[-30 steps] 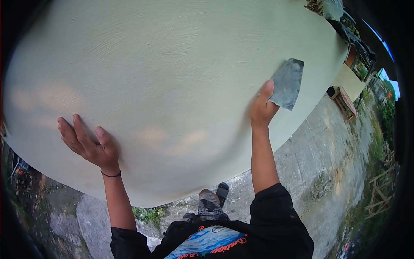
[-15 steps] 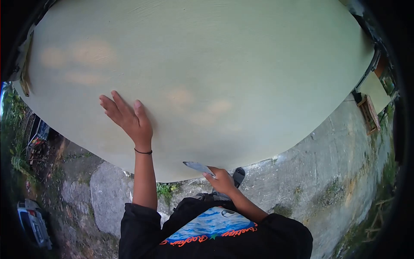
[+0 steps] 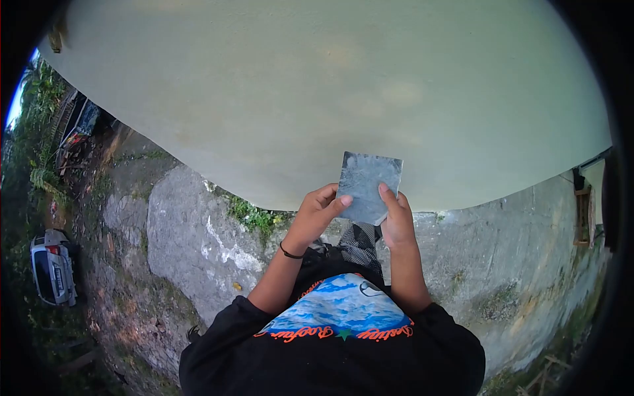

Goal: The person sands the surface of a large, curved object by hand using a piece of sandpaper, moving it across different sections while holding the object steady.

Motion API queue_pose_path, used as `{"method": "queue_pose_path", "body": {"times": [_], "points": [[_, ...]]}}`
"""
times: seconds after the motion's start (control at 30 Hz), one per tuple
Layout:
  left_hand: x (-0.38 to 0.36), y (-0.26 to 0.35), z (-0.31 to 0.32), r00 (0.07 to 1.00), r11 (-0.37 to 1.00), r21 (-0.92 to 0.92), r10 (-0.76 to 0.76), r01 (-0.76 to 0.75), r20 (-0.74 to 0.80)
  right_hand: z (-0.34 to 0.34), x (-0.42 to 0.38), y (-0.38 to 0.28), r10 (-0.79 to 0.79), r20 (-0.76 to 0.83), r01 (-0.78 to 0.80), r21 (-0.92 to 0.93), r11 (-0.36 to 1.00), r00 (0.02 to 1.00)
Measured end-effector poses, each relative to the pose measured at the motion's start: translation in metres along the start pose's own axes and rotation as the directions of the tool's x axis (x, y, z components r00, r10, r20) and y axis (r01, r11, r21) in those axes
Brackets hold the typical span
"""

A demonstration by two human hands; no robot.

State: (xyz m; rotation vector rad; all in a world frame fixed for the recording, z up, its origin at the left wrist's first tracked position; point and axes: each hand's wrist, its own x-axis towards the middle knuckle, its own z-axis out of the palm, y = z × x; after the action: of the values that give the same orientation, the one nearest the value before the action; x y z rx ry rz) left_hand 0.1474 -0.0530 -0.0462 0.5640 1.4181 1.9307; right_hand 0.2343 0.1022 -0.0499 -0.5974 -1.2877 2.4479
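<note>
A flat grey rectangular sheet point(image 3: 371, 183) with whitish smears is held up between both hands, in front of the large pale wall point(image 3: 264, 105). My left hand point(image 3: 321, 210), with a black band at the wrist, grips its left edge, thumb on the near face. My right hand point(image 3: 396, 218) holds the lower right edge, thumb also on the face. Most of the fingers are hidden behind the sheet.
Below the wall runs rough concrete ground point(image 3: 475, 264) with weeds point(image 3: 254, 214) along the wall's foot. A parked car point(image 3: 54, 269) stands at the far left. A wooden frame point(image 3: 582, 214) is at the right.
My left hand has left the wall and moved right and down onto the sheet. My right hand has raised the sheet and turned its broad face into view. The view has shifted.
</note>
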Motion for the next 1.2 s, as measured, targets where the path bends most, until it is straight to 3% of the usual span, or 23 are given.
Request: {"method": "queue_pose_path", "body": {"times": [0.17,0.23,0.4,0.47,0.57,0.63,0.7,0.73,0.77,0.8,0.83,0.87,0.9,0.93,0.97,1.03,1.07,1.1,1.17,1.2], "points": [[-0.014,-0.003,-0.01,0.986,0.987,0.087,-0.128,0.137,-0.103,0.0,-0.012,0.007,0.073,-0.01,-0.074,-0.116,0.991,0.997],[-0.019,-0.001,-0.011,0.959,0.959,0.001,-0.284,0.284,-0.003,-0.004,-0.015,0.007,0.076,-0.003,-0.075,-0.171,0.982,0.997],[-0.021,-0.016,0.005,0.979,0.979,-0.042,-0.195,0.197,0.06,-0.004,-0.017,0.007,0.066,0.117,-0.023,-0.335,0.942,0.991],[-0.021,-0.018,0.005,0.98,0.98,-0.041,-0.193,0.195,0.038,0.001,-0.018,0.009,-0.014,0.083,0.041,-0.343,0.938,0.996],[-0.021,-0.022,-0.001,0.977,0.978,-0.007,-0.211,0.211,-0.009,-0.01,-0.013,0.011,0.061,0.128,-0.013,-0.345,0.938,0.99],[-0.022,-0.021,-0.008,0.976,0.977,0.018,-0.214,0.215,-0.042,-0.01,-0.008,0.0,0.03,0.118,0.018,-0.39,0.92,0.993],[-0.023,-0.015,-0.023,0.902,0.965,0.179,-0.099,0.19,-0.421,-0.013,0.003,-0.019,-0.017,0.111,0.064,-0.438,0.897,0.994],[-0.019,-0.011,-0.03,0.823,0.981,0.189,0.078,0.036,-0.562,-0.018,0.01,-0.031,-0.191,0.01,0.169,-0.513,0.842,0.982],[-0.014,-0.007,-0.041,0.69,0.968,0.221,0.239,-0.117,-0.683,-0.024,0.018,-0.044,-0.369,-0.072,0.258,-0.591,0.764,0.927],[-0.009,-0.005,-0.061,0.551,0.923,0.348,0.38,-0.166,-0.743,-0.028,0.026,-0.056,-0.537,-0.135,0.324,-0.668,0.67,0.833],[-0.001,-0.004,-0.083,0.338,0.887,0.407,0.46,-0.218,-0.821,-0.031,0.033,-0.068,-0.685,-0.181,0.36,-0.741,0.566,0.706],[0.003,0.021,-0.086,0.274,0.859,0.458,0.508,-0.23,-0.816,-0.033,0.04,-0.08,-0.693,-0.175,0.37,-0.741,0.56,0.699],[0.01,0.022,-0.108,0.204,0.819,0.469,0.547,-0.331,-0.812,-0.033,0.049,-0.095,-0.796,-0.251,0.403,-0.756,0.516,0.55],[0.014,0.035,-0.117,0.182,0.802,0.487,0.567,-0.346,-0.804,-0.032,0.06,-0.107,-0.869,-0.319,0.429,-0.771,0.47,0.378],[0.026,0.044,-0.121,0.183,0.792,0.491,0.577,-0.362,-0.796,-0.031,0.073,-0.113,-0.874,-0.322,0.442,-0.766,0.466,0.363],[0.049,0.059,-0.124,-0.004,0.675,0.694,0.716,-0.25,-0.698,-0.035,0.105,-0.115,-0.916,-0.345,0.383,-0.833,0.4,0.206],[0.061,0.061,-0.129,0.076,0.667,0.705,0.737,-0.241,-0.672,-0.04,0.127,-0.112,-0.952,-0.297,0.324,-0.895,0.306,0.079],[0.076,0.064,-0.136,0.069,0.66,0.707,0.742,-0.255,-0.667,-0.043,0.137,-0.109,-0.953,-0.296,0.335,-0.893,0.301,0.067],[0.109,0.075,-0.149,0.097,0.617,0.761,0.786,-0.202,-0.611,-0.045,0.15,-0.106,-0.979,-0.175,0.19,-0.97,0.152,-0.109],[0.122,0.085,-0.156,0.026,0.57,0.811,0.82,-0.129,-0.572,-0.048,0.151,-0.105,-0.984,-0.14,0.174,-0.977,0.12,-0.113]]}}
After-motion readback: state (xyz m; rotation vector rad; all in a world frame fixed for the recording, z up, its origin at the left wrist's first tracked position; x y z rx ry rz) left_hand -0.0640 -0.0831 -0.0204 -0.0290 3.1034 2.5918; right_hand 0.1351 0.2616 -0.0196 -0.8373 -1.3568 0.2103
